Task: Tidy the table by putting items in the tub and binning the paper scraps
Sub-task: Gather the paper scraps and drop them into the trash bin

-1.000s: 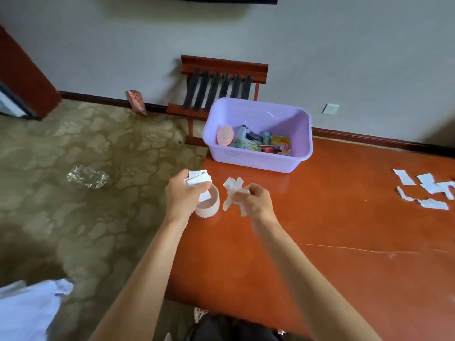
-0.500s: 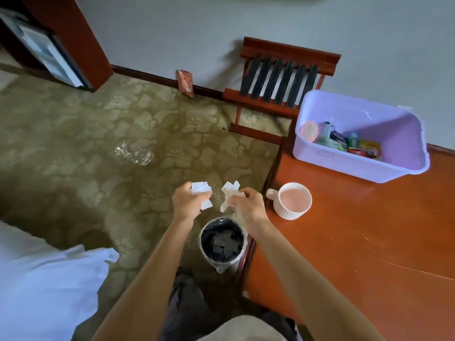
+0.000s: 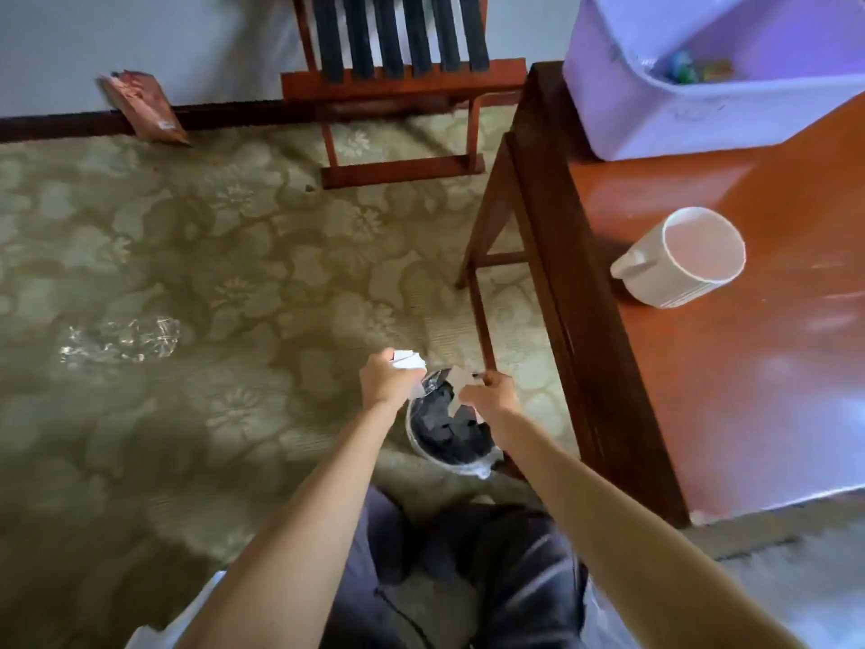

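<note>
A small bin [image 3: 449,437] with a black liner stands on the carpet by the table's corner. My left hand [image 3: 386,379] hovers over its left rim and grips white paper scraps [image 3: 409,359]. My right hand [image 3: 491,393] is over the bin's right side and pinches more paper scraps [image 3: 456,378], which hang over the opening. The purple tub [image 3: 678,119] with several items inside sits on the red-brown table [image 3: 749,367] at the upper right.
A white mug [image 3: 678,264] stands on the table near its left edge. A wooden rack [image 3: 398,86] leans against the wall. Crumpled clear plastic [image 3: 121,339] and a reddish packet [image 3: 140,107] lie on the floor. The table leg [image 3: 482,283] is just behind the bin.
Both hands left the table with the scraps and came down over the bin. My view turned down and left, so the tub and mug shifted to the right.
</note>
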The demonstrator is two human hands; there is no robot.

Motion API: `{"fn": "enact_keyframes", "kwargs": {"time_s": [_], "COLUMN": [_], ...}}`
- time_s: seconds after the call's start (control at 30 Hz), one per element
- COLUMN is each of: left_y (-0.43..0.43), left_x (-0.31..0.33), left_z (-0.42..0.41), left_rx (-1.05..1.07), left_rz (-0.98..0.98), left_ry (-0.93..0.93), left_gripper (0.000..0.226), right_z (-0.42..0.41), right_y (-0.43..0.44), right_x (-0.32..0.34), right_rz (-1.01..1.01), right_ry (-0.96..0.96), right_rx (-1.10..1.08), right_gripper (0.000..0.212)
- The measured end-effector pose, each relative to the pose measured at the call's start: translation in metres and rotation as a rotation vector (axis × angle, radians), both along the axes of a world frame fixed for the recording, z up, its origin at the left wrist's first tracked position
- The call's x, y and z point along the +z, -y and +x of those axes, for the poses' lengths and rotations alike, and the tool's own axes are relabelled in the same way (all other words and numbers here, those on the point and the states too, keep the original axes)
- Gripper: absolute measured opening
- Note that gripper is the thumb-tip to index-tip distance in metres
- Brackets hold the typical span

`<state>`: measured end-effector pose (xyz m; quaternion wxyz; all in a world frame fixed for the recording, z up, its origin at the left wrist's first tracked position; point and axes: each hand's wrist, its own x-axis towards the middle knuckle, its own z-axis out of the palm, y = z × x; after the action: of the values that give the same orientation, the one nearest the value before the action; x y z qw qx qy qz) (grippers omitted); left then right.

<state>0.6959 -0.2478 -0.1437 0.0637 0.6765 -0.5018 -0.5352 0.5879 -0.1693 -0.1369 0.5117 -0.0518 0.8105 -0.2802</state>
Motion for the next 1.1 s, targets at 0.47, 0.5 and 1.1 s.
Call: {"fn": "enact_keyframes", "kwargs": {"time_s": [0.47, 0.5, 1.1], "left_y": [-0.024, -0.025, -0.038], "left_x": [-0.261, -0.259, 0.171], "left_z": [-0.031, -0.029, -0.055], "left_rx": [-0.259, -0.226, -0.227], "left_rz": [0.347, 0.358, 0.0], "left_ry": [-0.086, -0.096, -0.235], "left_gripper": [0.039, 0.039, 0.015], "right_z": [-0.017, -0.017, -0.063], "right_y": [-0.014, -0.015, -0.061], "right_x": [-0.255, -0.248, 0.172], "right_rz": [0.081, 0.07, -0.319], "right_ry": [0.143, 0.154, -0.032], "right_rx": [-0.103, -0.109, -0.108], "right_gripper": [0.026, 0.022, 0.025]}}
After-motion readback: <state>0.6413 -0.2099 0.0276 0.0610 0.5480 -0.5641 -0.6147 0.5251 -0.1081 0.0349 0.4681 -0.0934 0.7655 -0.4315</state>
